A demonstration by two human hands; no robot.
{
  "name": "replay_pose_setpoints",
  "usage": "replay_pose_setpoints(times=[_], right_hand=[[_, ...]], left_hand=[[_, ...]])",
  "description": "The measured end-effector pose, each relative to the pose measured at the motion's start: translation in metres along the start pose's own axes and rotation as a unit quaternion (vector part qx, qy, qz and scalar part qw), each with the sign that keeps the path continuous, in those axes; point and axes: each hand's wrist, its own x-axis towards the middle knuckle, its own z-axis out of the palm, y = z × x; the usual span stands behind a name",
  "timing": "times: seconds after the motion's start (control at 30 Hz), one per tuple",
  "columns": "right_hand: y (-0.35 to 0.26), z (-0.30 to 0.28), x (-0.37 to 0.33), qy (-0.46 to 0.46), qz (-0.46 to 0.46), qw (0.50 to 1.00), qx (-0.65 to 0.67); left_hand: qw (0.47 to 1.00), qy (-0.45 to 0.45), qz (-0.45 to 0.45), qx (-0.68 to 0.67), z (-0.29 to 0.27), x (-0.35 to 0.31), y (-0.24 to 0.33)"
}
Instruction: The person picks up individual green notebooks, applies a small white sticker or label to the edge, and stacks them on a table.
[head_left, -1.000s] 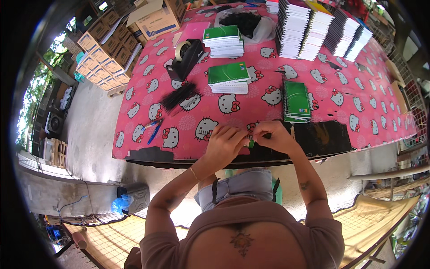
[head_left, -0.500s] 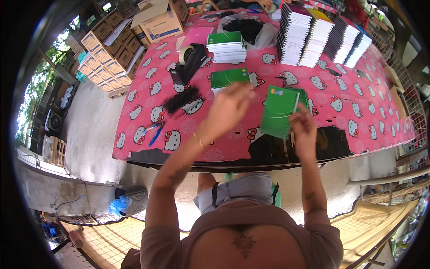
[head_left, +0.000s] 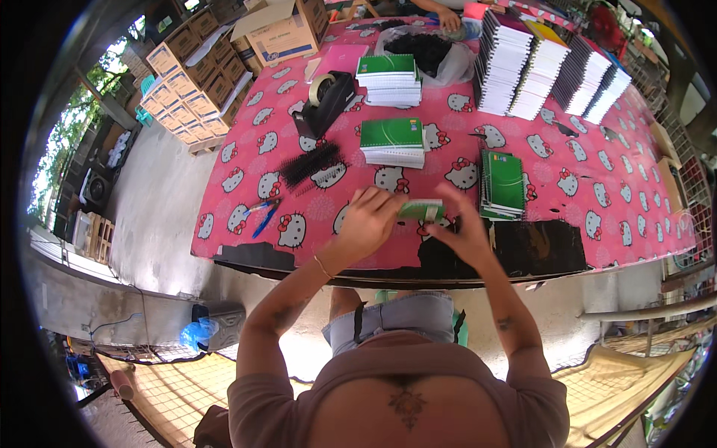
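Note:
My left hand (head_left: 371,218) is closed on the left end of a green notebook (head_left: 420,210) above the table's near part, its cover tilted and foreshortened. My right hand (head_left: 467,233) has its fingers spread around the notebook's right end, slightly blurred, with the thumb close to its edge. Just beyond the notebook stands a short stack of green-covered notebooks (head_left: 392,136), and a taller stack (head_left: 387,75) rises behind it. To the right of my hands lie green notebooks with black spiral bindings (head_left: 504,183).
Loose black binding coils (head_left: 310,166) and a blue-handled tool (head_left: 264,218) lie to the left. Behind are a tape dispenser (head_left: 326,104), a plastic bag of black coils (head_left: 426,54) and tall notebook stacks (head_left: 508,67). A co-worker's hand (head_left: 448,19) shows at the far edge.
The notebook that my right hand held at the right now lies with the spiral-bound ones there. My left hand has come nearer from the short stack, and both hands now meet at another notebook.

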Motion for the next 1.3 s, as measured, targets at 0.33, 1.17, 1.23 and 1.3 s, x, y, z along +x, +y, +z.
replay_pose_setpoints(times=[0.33, 1.17, 1.23, 1.3], right_hand=[[0.018, 0.043, -0.010, 0.013, 0.164, 0.970, 0.178], [0.015, 0.033, -0.022, -0.071, 0.193, 0.964, 0.170], [0.012, 0.035, -0.017, -0.078, 0.213, 0.954, 0.195], [0.012, 0.032, -0.015, -0.066, 0.208, 0.952, 0.212]], left_hand=[[0.936, 0.121, -0.234, -0.236, 0.024, -0.033, 0.031], [0.956, 0.124, -0.257, 0.071, 0.003, -0.043, -0.098], [0.965, 0.019, -0.234, 0.116, 0.011, -0.057, -0.122], [0.973, 0.001, -0.181, 0.140, 0.017, -0.052, -0.118]])
